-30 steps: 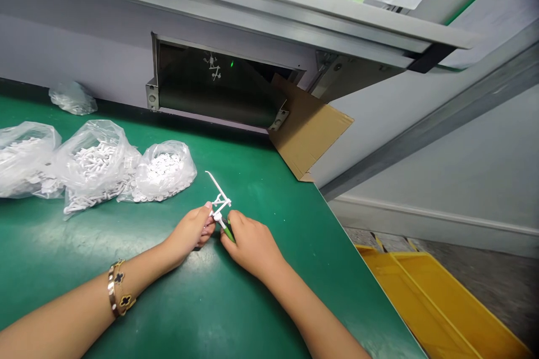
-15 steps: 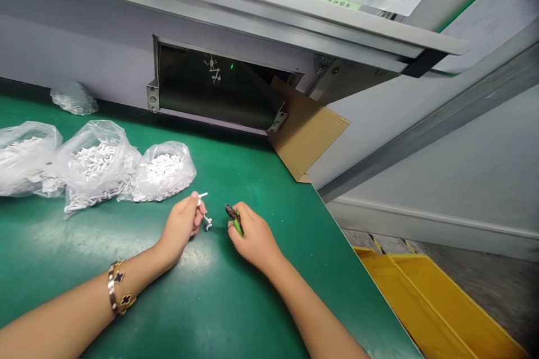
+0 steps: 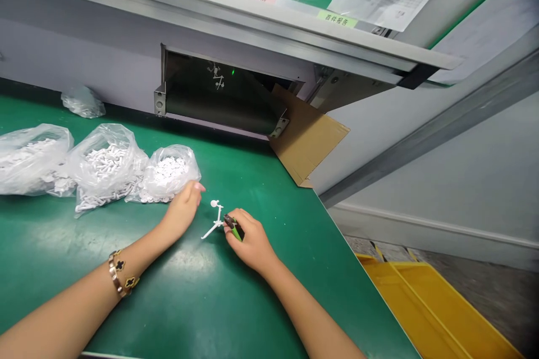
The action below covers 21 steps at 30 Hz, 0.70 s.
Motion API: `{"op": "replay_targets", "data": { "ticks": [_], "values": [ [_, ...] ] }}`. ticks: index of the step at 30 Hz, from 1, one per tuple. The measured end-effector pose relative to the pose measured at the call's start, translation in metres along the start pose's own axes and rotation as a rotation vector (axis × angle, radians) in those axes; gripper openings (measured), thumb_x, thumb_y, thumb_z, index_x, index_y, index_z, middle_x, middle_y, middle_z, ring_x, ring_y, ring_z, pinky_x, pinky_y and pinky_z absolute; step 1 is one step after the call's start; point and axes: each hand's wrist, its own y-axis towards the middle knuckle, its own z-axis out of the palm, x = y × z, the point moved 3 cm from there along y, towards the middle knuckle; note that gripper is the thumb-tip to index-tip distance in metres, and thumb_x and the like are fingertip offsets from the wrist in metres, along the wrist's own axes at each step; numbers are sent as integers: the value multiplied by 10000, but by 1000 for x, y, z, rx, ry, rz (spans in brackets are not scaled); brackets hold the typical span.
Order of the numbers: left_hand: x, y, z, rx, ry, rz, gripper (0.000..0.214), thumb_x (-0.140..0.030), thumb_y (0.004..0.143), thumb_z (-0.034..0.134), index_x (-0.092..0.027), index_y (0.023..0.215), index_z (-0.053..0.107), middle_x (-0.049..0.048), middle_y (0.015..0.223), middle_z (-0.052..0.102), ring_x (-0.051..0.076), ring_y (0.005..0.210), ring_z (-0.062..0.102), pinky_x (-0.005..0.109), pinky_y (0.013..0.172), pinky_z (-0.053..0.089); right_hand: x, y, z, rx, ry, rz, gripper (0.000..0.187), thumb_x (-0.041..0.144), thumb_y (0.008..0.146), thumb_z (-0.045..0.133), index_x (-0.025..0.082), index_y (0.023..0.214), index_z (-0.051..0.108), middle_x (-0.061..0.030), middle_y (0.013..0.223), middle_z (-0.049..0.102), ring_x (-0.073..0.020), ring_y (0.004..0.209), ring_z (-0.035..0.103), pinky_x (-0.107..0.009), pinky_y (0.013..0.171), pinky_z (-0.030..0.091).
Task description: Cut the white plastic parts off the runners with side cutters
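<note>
left hand (image 3: pixel 182 210) released plastic sprue (image 3: pixel 216 221)

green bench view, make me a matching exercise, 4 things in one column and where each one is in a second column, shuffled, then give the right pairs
Things:
1. green-handled cutters
2. white plastic runner
3. yellow plastic crate
4. brown cardboard sheet

Places:
A. on the floor beyond the bench's edge
B. at the right end of the dark slot in the back panel
C. held in the right hand
D. on the green bench mat, between the two hands

Right pairs: 1-C, 2-D, 3-A, 4-B
</note>
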Motion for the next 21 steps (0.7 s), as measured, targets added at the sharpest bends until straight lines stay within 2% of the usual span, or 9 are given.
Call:
{"op": "replay_targets", "data": {
  "ticks": [3,6,8,10,12,14,16,18,21],
  "values": [
    [-4,-7,8,149,352,158,283,-386,874,373,-195,697,481,-15,619,446,144,593,414,242,561,306,2,-2,-6,15,129,-7,86,140,751,421,209,704,444,12,681,495,-131,659,462,-239,637,378],
    [-1,-11,15,241,555,208,324,-403,882,354,-199,642,428,-13,624,450,152,592,410,261,569,287,6,-4,-4,86,232,-52,61,170,751,453,207,702,460,13,677,482,-130,659,454,-249,647,379],
    [0,-12,17,256,583,235,333,-392,897,307,-201,644,409,-14,647,442,155,617,424,265,587,300,6,-6,-1,120,375,-43,36,240,777,476,207,778,491,5,706,501,-136,673,468,-263,657,386],
    [0,-11,18,223,540,261,336,-377,907,265,-203,648,388,-13,669,426,154,644,434,270,617,323,1,-8,2,93,609,10,174,349,814,460,207,910,488,-7,741,518,-142,674,483,-275,646,394],
    [-2,-10,17,169,457,255,341,-363,910,232,-205,635,358,-13,662,404,151,638,427,275,624,338,-7,-8,2,-18,837,71,258,439,844,386,210,948,447,-2,724,492,-138,629,466,-279,606,390],
    [-3,-10,17,132,382,211,343,-346,908,212,-207,616,327,-14,638,386,146,616,415,278,612,343,-17,-6,0,-145,899,149,253,459,862,311,223,852,400,23,668,423,-128,571,413,-273,563,369],
    [-4,-11,17,119,328,154,340,-336,906,204,-209,609,311,-15,623,374,143,602,407,279,595,342,-23,-3,-2,-167,696,243,220,428,848,339,229,753,351,40,628,368,-123,546,370,-263,539,340],
    [-4,-13,17,120,299,123,334,-336,904,206,-207,614,312,-16,622,373,140,597,401,279,586,339,-24,-2,-2,-100,337,277,189,362,789,437,227,708,334,41,626,368,-128,565,369,-258,542,316],
    [-2,-17,19,144,306,130,332,-346,904,206,-205,625,318,-17,635,374,138,599,390,280,582,332,-13,-2,1,18,-46,164,156,290,727,487,221,722,348,20,683,432,-144,629,406,-260,567,316]
  ]
}}
